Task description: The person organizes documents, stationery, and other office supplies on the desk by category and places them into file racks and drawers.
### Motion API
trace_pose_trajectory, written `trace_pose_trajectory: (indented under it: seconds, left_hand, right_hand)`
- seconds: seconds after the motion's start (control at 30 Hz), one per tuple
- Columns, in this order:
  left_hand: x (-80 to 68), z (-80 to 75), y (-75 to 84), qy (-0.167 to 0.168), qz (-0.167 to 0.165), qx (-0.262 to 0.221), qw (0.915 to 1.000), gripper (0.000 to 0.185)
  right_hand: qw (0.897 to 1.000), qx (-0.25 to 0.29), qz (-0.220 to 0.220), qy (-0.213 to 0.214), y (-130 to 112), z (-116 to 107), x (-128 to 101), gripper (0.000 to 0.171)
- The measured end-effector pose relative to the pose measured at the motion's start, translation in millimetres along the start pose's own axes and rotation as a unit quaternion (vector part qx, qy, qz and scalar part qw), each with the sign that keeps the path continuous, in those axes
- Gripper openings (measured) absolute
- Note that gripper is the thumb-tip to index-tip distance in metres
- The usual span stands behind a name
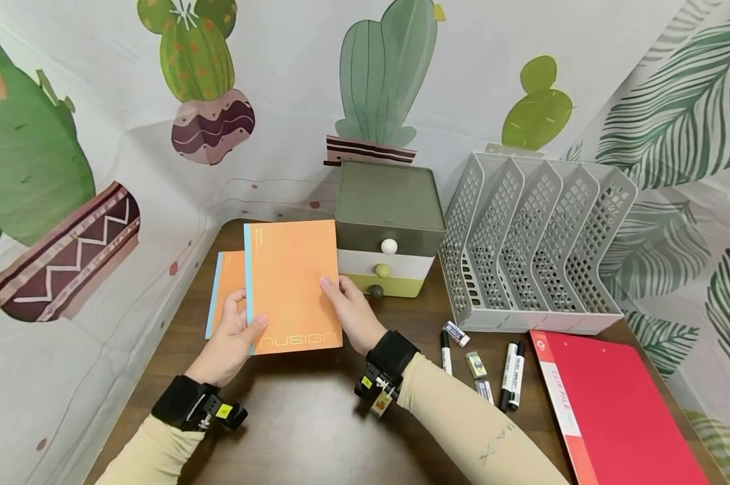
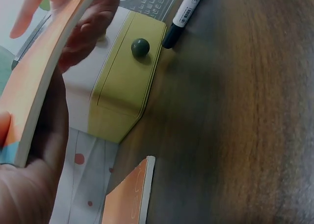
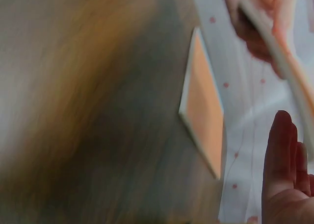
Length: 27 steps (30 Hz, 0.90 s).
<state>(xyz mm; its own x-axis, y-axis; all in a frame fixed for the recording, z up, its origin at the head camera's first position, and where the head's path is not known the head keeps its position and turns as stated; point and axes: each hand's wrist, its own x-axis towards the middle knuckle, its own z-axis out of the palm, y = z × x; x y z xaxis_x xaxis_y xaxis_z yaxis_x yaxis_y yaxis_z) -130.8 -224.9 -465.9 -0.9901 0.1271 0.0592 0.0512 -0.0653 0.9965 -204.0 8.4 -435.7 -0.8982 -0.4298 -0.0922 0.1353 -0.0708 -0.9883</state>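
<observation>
Your left hand [image 1: 231, 337] and right hand [image 1: 353, 313] both hold the orange notebook [image 1: 292, 286], fingers curled around its edges, above the desk [image 1: 304, 417].

The person's left hand [image 1: 228, 340] reaches forward with its thumb pinching from the front and fingers curled behind. The right hand [image 1: 353, 313] mirrors it, fingers gripping an edge. Both forearms wear beige sleeves and black wrist bands.
</observation>
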Motion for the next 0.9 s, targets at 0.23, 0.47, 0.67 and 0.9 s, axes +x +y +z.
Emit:
trace_pose_trajectory:
  seconds: [0.23,0.47,0.67,0.9]
  left_hand:
    - [-8.0,0.8,-1.6,-0.003,-0.007,-0.001,1.0000,0.045]
    - [-2.0,4.0,2.3,-0.026,-0.002,0.038,0.9989,0.052]
    - [17.9,14.7,10.1,-0.020,0.003,0.039,0.9990,0.050]
    - [33.5,42.8,14.0,-0.053,0.027,-0.003,0.9982,0.048]
  right_hand:
    - [0.998,0.049,0.027,0.000,-2,13,-5,0.049]
    - [0.997,0.059,0.008,0.039,2,11,-8,0.046]
    - [0.997,0.056,0.001,0.050,1,-3,-16,0.047]
    - [0.997,0.044,-0.020,0.059,1,-30,-34,0.050]
